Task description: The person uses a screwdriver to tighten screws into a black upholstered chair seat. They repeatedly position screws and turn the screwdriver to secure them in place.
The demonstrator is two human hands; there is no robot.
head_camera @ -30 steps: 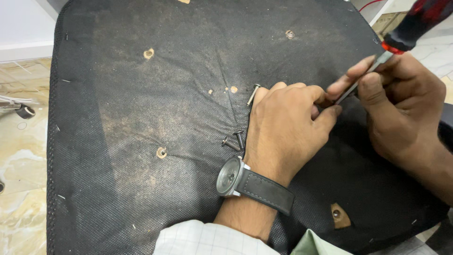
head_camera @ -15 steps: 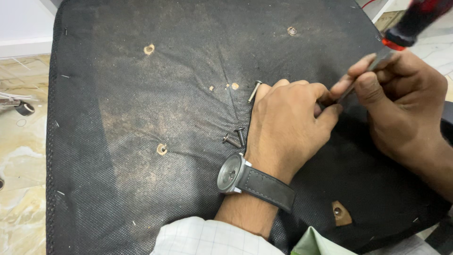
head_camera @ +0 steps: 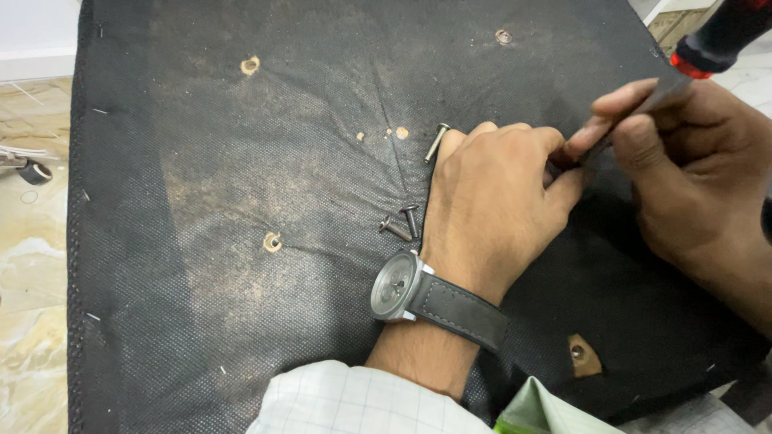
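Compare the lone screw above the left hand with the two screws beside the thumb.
The lone screw lies by itself, slanted, right at the left hand knuckles; the two screws lie as a pair, lower, near the wrist. The lone screw looks pale and shiny; the pair look darker. All three lie loose on the black fabric panel.

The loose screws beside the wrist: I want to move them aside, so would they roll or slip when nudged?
The loose screws would probably roll in a curve, given round shanks and wider heads. The coarse black fabric likely slows them.
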